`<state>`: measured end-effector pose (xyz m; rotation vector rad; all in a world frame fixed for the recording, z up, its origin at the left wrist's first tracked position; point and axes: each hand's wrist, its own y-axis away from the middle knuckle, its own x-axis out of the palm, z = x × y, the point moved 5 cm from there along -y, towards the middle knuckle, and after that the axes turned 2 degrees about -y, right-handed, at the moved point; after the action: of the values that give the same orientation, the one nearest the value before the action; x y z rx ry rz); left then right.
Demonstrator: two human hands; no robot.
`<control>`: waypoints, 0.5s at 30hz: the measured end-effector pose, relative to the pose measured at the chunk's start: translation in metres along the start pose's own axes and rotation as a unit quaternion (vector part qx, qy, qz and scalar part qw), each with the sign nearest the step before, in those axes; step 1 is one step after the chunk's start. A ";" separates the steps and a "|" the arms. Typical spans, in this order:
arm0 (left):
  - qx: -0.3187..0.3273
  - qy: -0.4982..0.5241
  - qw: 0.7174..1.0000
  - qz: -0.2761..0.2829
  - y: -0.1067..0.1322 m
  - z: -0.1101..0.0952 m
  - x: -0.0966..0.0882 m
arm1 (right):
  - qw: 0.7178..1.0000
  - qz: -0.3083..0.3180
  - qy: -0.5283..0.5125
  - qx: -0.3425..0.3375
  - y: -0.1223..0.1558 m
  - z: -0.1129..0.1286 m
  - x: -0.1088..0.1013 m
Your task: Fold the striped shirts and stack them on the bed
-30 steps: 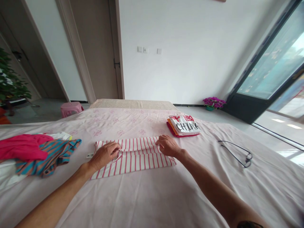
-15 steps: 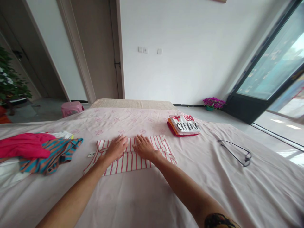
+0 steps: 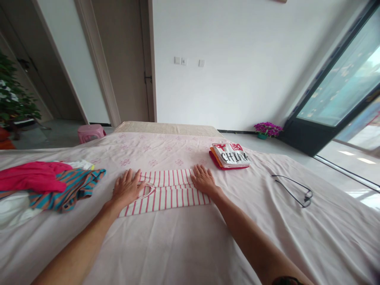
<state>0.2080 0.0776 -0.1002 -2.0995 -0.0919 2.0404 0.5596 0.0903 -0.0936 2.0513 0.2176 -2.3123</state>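
A white shirt with red stripes (image 3: pixel 169 194) lies folded into a long flat strip on the bed-like covered surface in front of me. Its neckline shows near the left end. My left hand (image 3: pixel 127 186) rests flat over that left end, fingers spread apart. On the right end lies my right hand (image 3: pixel 204 180), palm down with its fingers stretched out. Neither hand grips the cloth. Parts of both shirt ends are hidden under my hands.
Left of the shirt is a loose heap of clothes, with a pink garment (image 3: pixel 35 176) and a striped blue-and-brown one (image 3: pixel 77 188). A folded stack topped by a "CHINA" shirt (image 3: pixel 231 155) sits back right. Eyeglasses (image 3: pixel 305 196) lie farther right on the pale pink sheet (image 3: pixel 178 245).
My hands have moved apart from the shirt's middle, the left one toward the left end and the right one toward the right end. The shirt's ends now look folded in.
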 end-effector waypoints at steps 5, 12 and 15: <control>-0.027 -0.001 0.999 -0.032 0.009 0.015 -0.004 | 0.999 0.016 0.000 0.049 0.002 -0.011 0.002; -0.016 0.067 0.989 -0.132 0.021 0.023 -0.030 | 0.998 0.001 -0.005 0.062 0.003 -0.014 0.005; 0.031 0.053 0.988 -0.142 0.023 0.015 -0.035 | 0.998 -0.007 0.001 0.059 0.004 -0.015 0.004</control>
<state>0.1893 0.0498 -0.0701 -2.0212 -0.2896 1.7427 0.5740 0.0885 -0.1000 2.1106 0.0976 -2.3865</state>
